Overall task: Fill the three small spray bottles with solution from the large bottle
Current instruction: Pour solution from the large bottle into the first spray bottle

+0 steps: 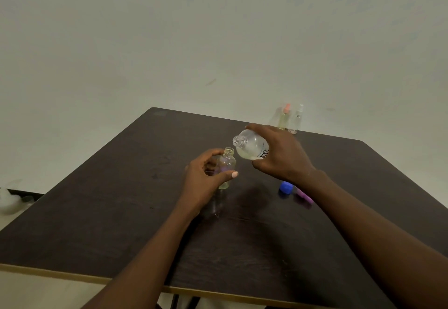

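At table centre: item one, small clear spray bottle, uncapped, upright, base seemingly on the dark wooden table; my left hand grips it, thumb across the front, fingers curled behind. Item two, large bottle, cap off, tipped nearly level, gripped round the body by my right hand, its mouth just above and beside the small neck, not touching; no stream visible yet. Near my right wrist: blue cap and purple spray head, lying loose. Far edge: pink-topped spray bottle and white-topped spray bottle, side by side, tops on; fill level too blurred to judge. Step in hand, by my reckoning: pouring into the open small bottle. Handling note: bring the lip directly over the narrow neck before tilting further, tilt slowly for a thin stream, hold the small bottle steady, and stop short of the threads so the spray head can go on without overflow.
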